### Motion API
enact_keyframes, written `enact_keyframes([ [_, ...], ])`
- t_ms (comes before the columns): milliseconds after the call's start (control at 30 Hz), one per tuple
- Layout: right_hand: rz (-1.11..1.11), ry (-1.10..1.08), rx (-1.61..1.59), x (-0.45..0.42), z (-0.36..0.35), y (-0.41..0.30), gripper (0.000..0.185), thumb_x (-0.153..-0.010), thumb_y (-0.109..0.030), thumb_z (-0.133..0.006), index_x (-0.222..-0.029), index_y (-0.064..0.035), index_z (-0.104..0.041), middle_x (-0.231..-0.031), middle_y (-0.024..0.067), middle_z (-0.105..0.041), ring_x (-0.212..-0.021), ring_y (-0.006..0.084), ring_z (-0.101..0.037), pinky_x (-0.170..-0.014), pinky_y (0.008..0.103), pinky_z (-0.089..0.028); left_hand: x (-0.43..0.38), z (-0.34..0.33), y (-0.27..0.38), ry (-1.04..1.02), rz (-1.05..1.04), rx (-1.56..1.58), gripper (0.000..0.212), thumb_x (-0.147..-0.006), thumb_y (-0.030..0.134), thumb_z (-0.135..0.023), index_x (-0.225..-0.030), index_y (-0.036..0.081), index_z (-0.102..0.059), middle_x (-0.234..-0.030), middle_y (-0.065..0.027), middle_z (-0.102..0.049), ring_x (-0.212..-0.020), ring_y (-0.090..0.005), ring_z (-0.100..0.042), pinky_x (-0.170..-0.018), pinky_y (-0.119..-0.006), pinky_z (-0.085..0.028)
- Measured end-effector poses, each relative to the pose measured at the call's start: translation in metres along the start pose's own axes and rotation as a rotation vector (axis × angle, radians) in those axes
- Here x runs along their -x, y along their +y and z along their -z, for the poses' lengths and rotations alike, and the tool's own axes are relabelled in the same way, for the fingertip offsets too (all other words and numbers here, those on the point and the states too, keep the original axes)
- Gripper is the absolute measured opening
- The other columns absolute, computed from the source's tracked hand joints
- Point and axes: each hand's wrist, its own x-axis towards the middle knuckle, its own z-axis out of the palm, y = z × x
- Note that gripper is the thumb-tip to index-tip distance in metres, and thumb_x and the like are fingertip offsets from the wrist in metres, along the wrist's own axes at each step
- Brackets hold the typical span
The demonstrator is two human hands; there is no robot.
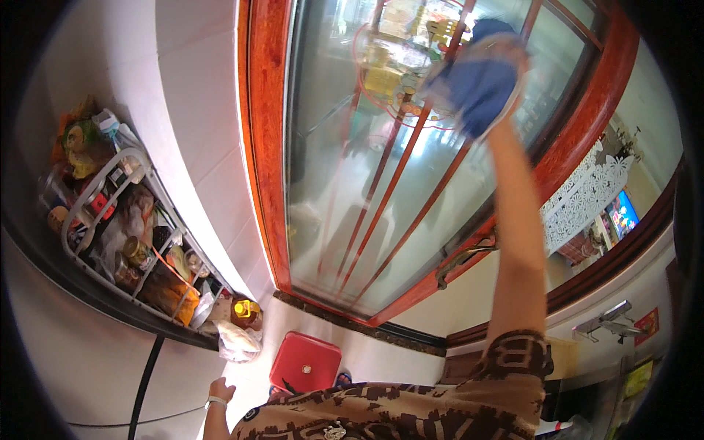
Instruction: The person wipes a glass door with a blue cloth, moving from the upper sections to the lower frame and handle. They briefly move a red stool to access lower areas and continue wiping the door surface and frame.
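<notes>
A blue cloth (487,91), blurred by motion, is spread against the glass pane (418,181) of a red-brown wood-framed sliding door. My right hand (516,50) holds it high on the pane, the arm stretched up, with the fingers mostly hidden by cloth and blur. Under the cloth and to its left, a round cartoon sticker (393,82) shows on the glass. Low at my left side, my left hand (221,389) hangs with its fingers curled and nothing seen in it. A pale band circles that wrist.
Below me stands a red plastic stool (306,360). A metal rack (104,203) at left holds jars and bags; an oil bottle (246,311) and a plastic bag (238,341) sit by its end. A curved metal handle (465,261) juts from the door frame.
</notes>
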Motion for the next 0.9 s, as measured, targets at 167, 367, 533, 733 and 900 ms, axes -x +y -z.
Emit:
enact_keyframes([
  [167,0.602,-0.909,0.005,0.214,0.028,-0.16,0.021,-0.071,-0.022,-0.066,-0.091,-0.0139,-0.07,-0.105,0.0054,-0.066,-0.109,0.0225,-0.056,-0.101,0.0417,-0.039,-0.012,0.005,0.022,-0.04,-0.043,0.08,0.045,-0.071,0.028,-0.065,-0.106,-0.001,-0.063,-0.108,-0.0262,-0.062,-0.102,-0.0412,-0.059,-0.089,-0.044,-0.048],
  [367,0.053,-0.95,0.478,0.045,0.055,-0.119,0.033,-0.082,-0.036,-0.056,-0.09,-0.0055,-0.065,-0.096,0.0171,-0.067,-0.096,0.0345,-0.06,-0.097,0.0509,-0.038,0.021,0.027,-0.027,0.002,0.179,0.033,0.043,-0.071,0.026,-0.064,-0.101,-0.004,-0.064,-0.105,-0.028,-0.062,-0.102,-0.0399,-0.059,-0.089,-0.044,-0.048],
  [533,-0.033,0.078,0.838,-0.156,0.066,-0.064,0.056,-0.094,-0.051,-0.036,-0.105,-0.0034,-0.064,-0.11,0.0197,-0.063,-0.101,0.0383,-0.058,-0.087,0.0505,-0.042,0.022,0.009,-0.058,-0.069,0.195,-0.001,0.044,-0.068,0.03,-0.065,-0.095,-0.005,-0.066,-0.103,-0.0276,-0.063,-0.098,-0.0393,-0.061,-0.088,-0.043,-0.049],
  [733,0.321,-0.235,-0.037,0.032,-0.032,-0.203,0.019,-0.073,-0.012,-0.058,-0.09,-0.0105,-0.066,-0.097,0.0104,-0.063,-0.093,0.0307,-0.058,-0.084,0.0422,-0.045,0.002,-0.001,-0.042,-0.184,0.155,0.083,0.06,-0.072,0.033,-0.064,-0.118,-0.005,-0.059,-0.12,-0.0253,-0.058,-0.115,-0.0363,-0.055,-0.1,-0.039,-0.043],
  [900,0.703,-0.723,-0.184,0.22,-0.002,-0.174,0.015,-0.081,-0.019,-0.055,-0.08,-0.0109,-0.068,-0.094,0.0086,-0.065,-0.092,0.0267,-0.06,-0.089,0.0407,-0.045,0.001,0.017,-0.015,-0.089,0.09,0.186,0.061,-0.072,0.033,-0.064,-0.119,-0.004,-0.059,-0.111,-0.0242,-0.063,-0.102,-0.0347,-0.062,-0.091,-0.039,-0.049],
])
